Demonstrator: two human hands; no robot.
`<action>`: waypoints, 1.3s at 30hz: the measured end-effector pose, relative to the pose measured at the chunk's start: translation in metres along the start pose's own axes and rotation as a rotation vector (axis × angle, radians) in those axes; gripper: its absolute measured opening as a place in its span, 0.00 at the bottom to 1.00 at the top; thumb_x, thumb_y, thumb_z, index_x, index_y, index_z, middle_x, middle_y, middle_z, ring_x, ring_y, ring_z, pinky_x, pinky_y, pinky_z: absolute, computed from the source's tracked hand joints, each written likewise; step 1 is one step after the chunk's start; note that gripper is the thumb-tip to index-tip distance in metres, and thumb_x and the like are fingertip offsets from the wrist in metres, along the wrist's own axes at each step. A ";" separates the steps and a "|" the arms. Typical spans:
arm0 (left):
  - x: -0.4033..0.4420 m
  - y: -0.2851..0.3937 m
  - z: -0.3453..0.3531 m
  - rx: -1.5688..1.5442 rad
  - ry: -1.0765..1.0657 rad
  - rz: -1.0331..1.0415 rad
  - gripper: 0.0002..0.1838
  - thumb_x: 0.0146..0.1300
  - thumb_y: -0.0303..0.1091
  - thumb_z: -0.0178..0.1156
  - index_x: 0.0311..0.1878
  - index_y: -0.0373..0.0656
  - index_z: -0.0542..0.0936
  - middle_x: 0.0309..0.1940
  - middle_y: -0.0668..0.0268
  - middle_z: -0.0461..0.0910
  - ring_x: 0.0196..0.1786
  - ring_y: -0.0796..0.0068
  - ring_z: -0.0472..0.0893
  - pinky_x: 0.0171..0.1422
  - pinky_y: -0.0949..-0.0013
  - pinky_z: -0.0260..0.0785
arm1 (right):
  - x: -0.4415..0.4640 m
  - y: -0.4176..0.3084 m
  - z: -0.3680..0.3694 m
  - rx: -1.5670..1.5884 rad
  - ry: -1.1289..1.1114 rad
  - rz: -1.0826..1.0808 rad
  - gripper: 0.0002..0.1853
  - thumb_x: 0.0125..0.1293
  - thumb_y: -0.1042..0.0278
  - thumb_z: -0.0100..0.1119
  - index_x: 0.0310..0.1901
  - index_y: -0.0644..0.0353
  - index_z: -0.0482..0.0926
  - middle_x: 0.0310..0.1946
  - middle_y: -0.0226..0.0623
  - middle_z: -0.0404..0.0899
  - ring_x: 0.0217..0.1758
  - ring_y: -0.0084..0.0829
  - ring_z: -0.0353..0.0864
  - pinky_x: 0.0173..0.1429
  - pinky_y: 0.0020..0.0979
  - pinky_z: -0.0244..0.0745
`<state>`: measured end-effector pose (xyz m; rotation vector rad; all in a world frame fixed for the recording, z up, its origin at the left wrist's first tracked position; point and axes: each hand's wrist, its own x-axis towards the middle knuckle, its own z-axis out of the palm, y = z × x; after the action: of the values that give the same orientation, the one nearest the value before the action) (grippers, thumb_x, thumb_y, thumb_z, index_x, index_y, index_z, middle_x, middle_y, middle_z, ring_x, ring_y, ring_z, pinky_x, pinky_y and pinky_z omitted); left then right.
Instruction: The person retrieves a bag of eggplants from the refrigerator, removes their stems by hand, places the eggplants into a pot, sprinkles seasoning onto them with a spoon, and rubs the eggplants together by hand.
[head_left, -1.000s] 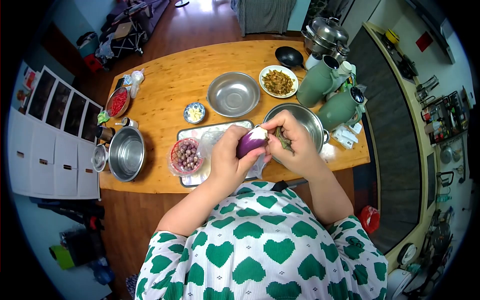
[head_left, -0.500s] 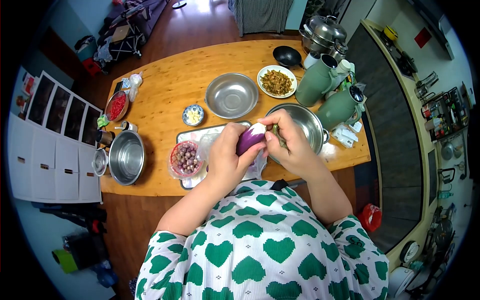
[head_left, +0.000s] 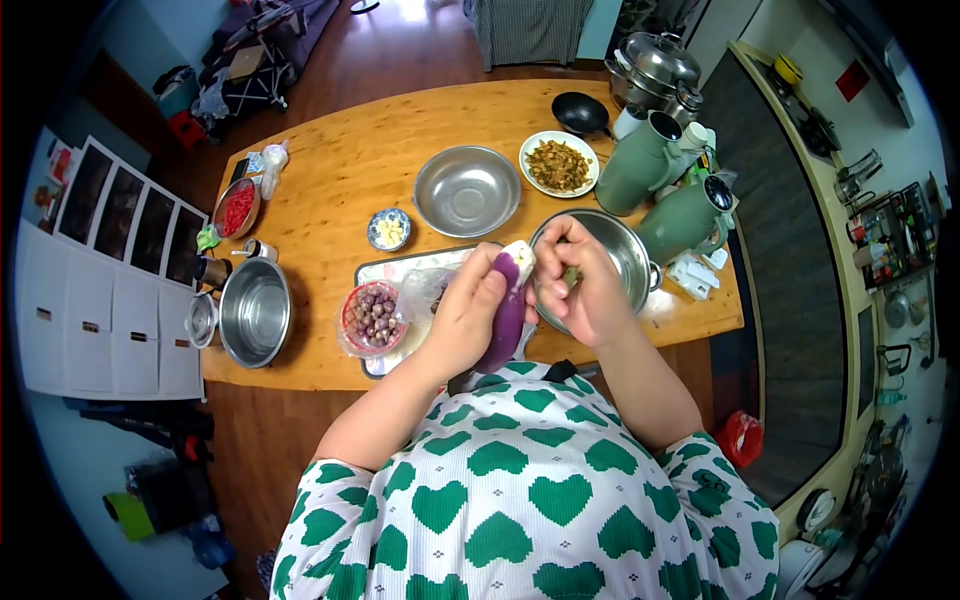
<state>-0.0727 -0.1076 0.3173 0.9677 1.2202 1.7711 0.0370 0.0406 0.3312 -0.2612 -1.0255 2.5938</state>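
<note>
Where the eggplant (head_left: 506, 325) is held: in the left hand (head_left: 466, 308), above the near edge of the desk (head_left: 330, 160), tilted, with the purple body downward and the pale, bared end uppermost.
Left hand: grip closed around the eggplant, thumb lying along the skin.
Right hand (head_left: 585, 285): grip curled in on a greenish stem piece (head_left: 572, 276); fingertips just beside the pale end, contact not verifiable.
Steel pot (head_left: 628, 245): partly hidden under the right hand, toward the desk's near right corner.
Tray (head_left: 375, 270): at the near edge, bearing a basket (head_left: 345, 318) of small purple bulbs (head_left: 375, 315) and a clear bag (head_left: 416, 290).
Small dish (head_left: 374, 228): just beyond the tray's far edge, containing pale pieces.
Steel bowl (head_left: 468, 190): mid-desk, right of the dish.
Plate (head_left: 528, 168): brown food upon it, toward the far right corner.
Green flasks (head_left: 680, 222): two, by the right edge.
Steel basin (head_left: 255, 312): near left corner.
</note>
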 end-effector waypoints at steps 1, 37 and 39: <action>0.001 0.002 0.000 -0.122 -0.042 -0.044 0.30 0.81 0.62 0.47 0.56 0.39 0.71 0.41 0.62 0.79 0.40 0.74 0.83 0.48 0.69 0.77 | 0.001 0.000 -0.004 0.132 -0.024 0.053 0.06 0.74 0.69 0.49 0.49 0.57 0.72 0.30 0.30 0.71 0.25 0.20 0.69 0.27 0.23 0.69; -0.027 0.009 0.003 1.133 0.240 0.304 0.23 0.63 0.41 0.74 0.54 0.40 0.76 0.43 0.54 0.82 0.44 0.47 0.84 0.45 0.54 0.77 | -0.008 0.003 0.010 -1.022 -0.153 -0.278 0.09 0.71 0.79 0.50 0.50 0.65 0.76 0.43 0.35 0.80 0.42 0.21 0.78 0.48 0.26 0.75; -0.032 0.010 -0.003 1.062 0.248 0.283 0.22 0.64 0.41 0.73 0.54 0.40 0.76 0.43 0.53 0.82 0.44 0.47 0.84 0.45 0.54 0.77 | -0.003 0.011 0.013 -1.006 -0.160 -0.333 0.07 0.72 0.79 0.49 0.47 0.64 0.76 0.38 0.34 0.78 0.36 0.19 0.76 0.40 0.24 0.73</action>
<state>-0.0641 -0.1398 0.3212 1.5736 2.3762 1.4038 0.0337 0.0236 0.3329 -0.0931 -2.1453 1.6378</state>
